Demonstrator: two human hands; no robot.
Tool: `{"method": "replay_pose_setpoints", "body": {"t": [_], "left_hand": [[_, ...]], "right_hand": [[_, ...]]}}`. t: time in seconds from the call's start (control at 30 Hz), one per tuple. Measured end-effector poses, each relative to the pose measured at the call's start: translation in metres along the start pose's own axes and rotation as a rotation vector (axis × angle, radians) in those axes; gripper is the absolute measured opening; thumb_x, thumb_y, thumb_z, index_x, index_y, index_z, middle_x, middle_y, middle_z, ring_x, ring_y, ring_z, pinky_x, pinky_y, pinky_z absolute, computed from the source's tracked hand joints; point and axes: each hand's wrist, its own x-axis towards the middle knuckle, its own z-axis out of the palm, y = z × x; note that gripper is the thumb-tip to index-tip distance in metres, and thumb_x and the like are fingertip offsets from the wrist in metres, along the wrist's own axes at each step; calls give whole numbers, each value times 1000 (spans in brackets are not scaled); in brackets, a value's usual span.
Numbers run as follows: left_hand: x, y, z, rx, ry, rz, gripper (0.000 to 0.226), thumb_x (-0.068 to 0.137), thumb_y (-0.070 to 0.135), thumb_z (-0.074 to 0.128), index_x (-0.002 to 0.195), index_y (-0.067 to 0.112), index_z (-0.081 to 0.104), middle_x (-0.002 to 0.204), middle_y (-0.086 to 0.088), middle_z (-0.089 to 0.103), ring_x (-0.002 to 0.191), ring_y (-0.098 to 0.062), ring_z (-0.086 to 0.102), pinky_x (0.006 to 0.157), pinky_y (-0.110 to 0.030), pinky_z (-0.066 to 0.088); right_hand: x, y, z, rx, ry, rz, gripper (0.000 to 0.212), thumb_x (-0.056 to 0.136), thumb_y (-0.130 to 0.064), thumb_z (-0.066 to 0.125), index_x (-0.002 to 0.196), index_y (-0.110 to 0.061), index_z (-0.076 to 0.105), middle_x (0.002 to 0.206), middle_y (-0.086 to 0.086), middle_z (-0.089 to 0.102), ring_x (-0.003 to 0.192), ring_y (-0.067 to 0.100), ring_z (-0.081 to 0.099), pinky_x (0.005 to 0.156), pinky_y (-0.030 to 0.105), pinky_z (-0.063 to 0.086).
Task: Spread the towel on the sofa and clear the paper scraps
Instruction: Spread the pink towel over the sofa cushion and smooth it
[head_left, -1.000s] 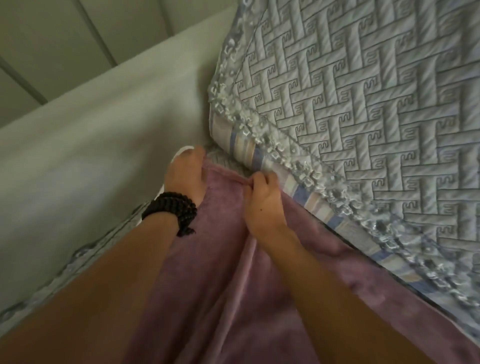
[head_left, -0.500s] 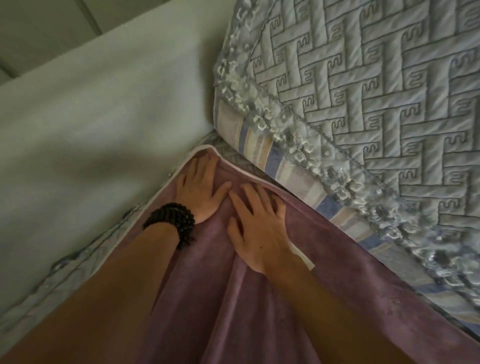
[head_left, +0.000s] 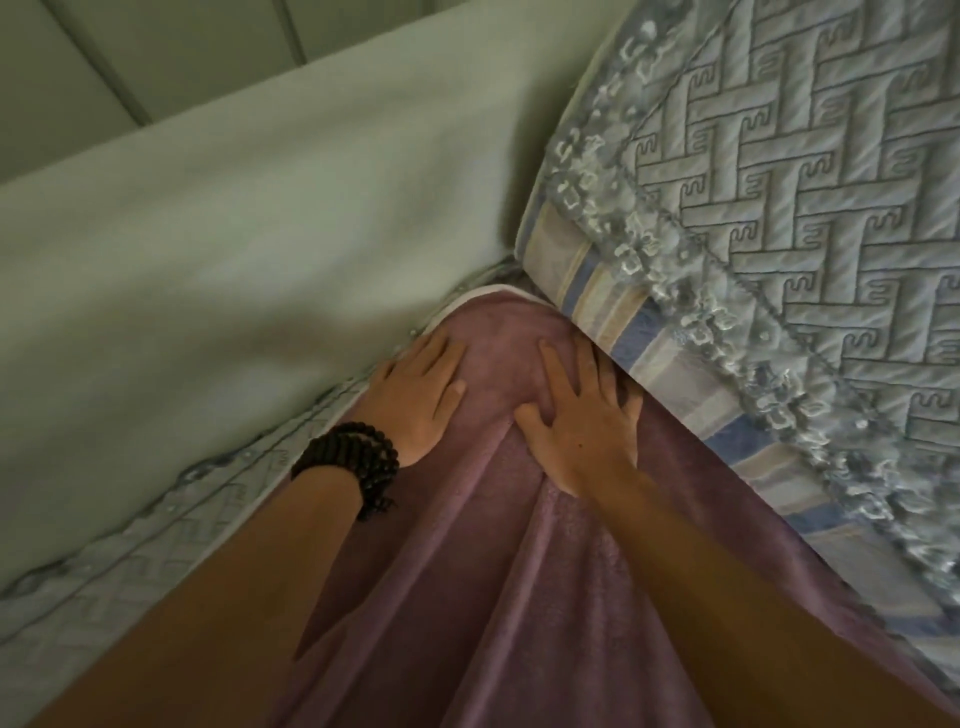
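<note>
A mauve towel (head_left: 498, 582) with a white edge lies on the sofa seat, its far corner tucked into the angle where the pale armrest meets the back cushion. My left hand (head_left: 415, 395), with a black bead bracelet at the wrist, lies flat on the towel beside the armrest. My right hand (head_left: 582, 421) lies flat with fingers spread on the towel next to the cushion. Long folds run down the towel between my forearms. No paper scraps are in view.
A pale green armrest (head_left: 234, 270) rises on the left. A quilted light-blue cover with a fringed edge (head_left: 779, 208) drapes a striped cushion (head_left: 649, 364) on the right. A quilted seat cover (head_left: 135, 561) shows at the lower left.
My hands went from pinching the towel's edge to lying flat on it, and then slid apart. The towel's corner now sits deeper in the angle of the sofa.
</note>
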Motion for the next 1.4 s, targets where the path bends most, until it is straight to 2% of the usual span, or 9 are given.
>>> {"method": "replay_pose_setpoints", "body": {"t": [0.1,0.2,0.27,0.37,0.6,0.73,0.87,1.23,1.4], "left_hand": [[-72,-31,-19,-88,209,-182,38,97,24,50,132,10,53,130,-15,57,115,-33,56,98,-43,46],[-142,-59,-29,-54,189,-430,28,92,35,58,107,13,63,104,-7,58,92,-27,60,77,-35,50],[-173,-75,-31,-65,106,-536,24,91,40,57,95,18,63,95,-2,54,88,-25,60,71,-31,45],[-192,-88,-29,-159,113,-619,17,91,34,59,82,19,64,86,-3,62,85,-24,63,67,-29,43],[-185,-111,-47,-127,332,-649,13,95,13,52,97,1,57,93,-27,67,87,-41,64,70,-42,48],[-173,-131,-52,-110,291,-579,25,93,15,55,112,0,51,111,-26,57,96,-42,59,77,-43,46],[-194,-131,-27,-136,207,-482,39,95,32,52,124,6,47,130,-20,43,102,-39,56,88,-38,46],[-343,-149,-35,-114,-30,-421,51,103,37,25,152,23,22,161,-4,20,145,-22,26,118,-42,23],[-442,-175,-52,-256,43,-652,31,101,21,38,123,12,58,122,-10,61,111,-27,57,95,-35,44]], "right_hand": [[0,-5,-8,-46,-87,32,74,86,-67,16,152,-42,-7,166,2,-7,151,26,-2,118,57,0],[-3,-45,-23,-103,-27,136,66,91,-45,42,151,-24,23,162,16,12,145,38,14,114,60,17],[-12,-98,-23,-66,36,-99,54,87,-20,54,140,-19,43,148,19,34,133,41,34,106,54,33],[-29,-162,-13,95,-268,-547,50,91,-8,54,138,-23,51,129,16,42,114,36,51,98,44,47],[-25,-216,0,95,-70,-556,19,88,-4,51,100,-3,66,110,19,63,104,39,59,85,43,50],[-27,-214,32,-82,-158,-480,45,102,-33,33,146,-26,38,153,9,39,145,33,28,117,56,20],[-24,-197,61,-159,-97,-462,61,94,-52,12,152,-36,25,164,2,17,152,29,6,118,61,-3],[-83,-240,44,-183,-240,-236,58,102,-45,22,155,-22,19,165,15,9,151,37,2,119,63,6],[-212,-341,56,-35,-245,-705,42,100,-28,43,142,-21,43,152,11,36,138,32,32,111,51,27]]}}
